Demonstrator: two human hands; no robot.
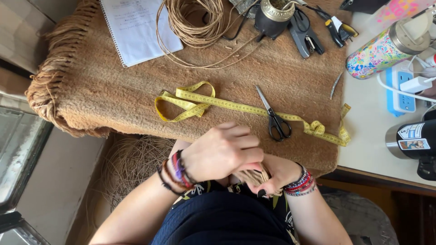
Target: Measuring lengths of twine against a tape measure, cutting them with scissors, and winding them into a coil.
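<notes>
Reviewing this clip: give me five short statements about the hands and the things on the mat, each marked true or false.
1. Both hands hold a bundle of tan cord. True: the left hand lies over it and the right hand grips it from below.
2. The scissors lie shut on the bare white table. False: they lie partly open on the brown woven mat, across the yellow tape measure.
3. A coil of cord sits at the far edge of the mat. True.
4. The spiral notebook lies to the right of the scissors. False: it lies at the far left of the mat.
5. Both wrists are bare. False: each wears bracelets.
</notes>
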